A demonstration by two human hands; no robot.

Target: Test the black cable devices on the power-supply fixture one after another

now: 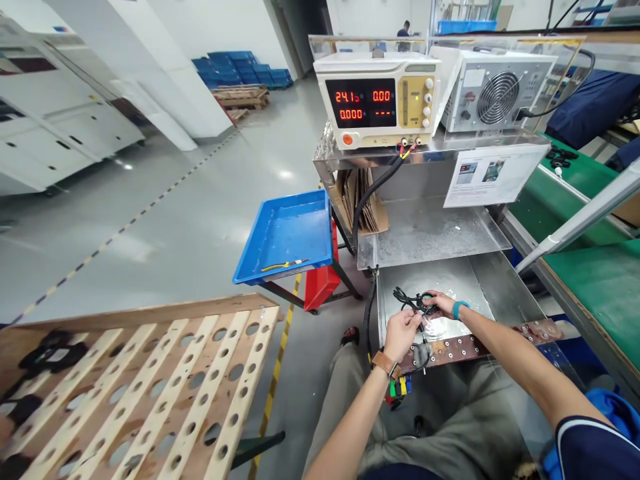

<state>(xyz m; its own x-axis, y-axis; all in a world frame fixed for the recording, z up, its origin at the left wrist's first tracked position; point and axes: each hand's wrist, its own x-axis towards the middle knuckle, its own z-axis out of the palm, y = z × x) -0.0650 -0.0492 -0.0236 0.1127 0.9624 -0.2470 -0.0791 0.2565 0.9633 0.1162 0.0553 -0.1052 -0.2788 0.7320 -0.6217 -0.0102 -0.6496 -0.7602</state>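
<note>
A bundle of looped black cable [401,294] lies over the open metal tray [465,280] in front of me. My left hand [401,335], with a brown watch strap at the wrist, pinches part of the cable near its ends; the exact part is hidden by my fingers. My right hand [442,304], wearing a teal wristband, has its fingers closed round the coil's right side. Below my left hand, loose cable hangs over the brown strip [453,348] with metal studs along the tray's front edge. Coloured clips [400,387] hang under that edge.
A power supply [377,100] with lit red digits stands on the shelf above. To the left are a blue tray [295,230] holding yellow-handled pliers [284,265], and a wooden rack [190,393] with round holes. A green conveyor [595,280] runs along the right.
</note>
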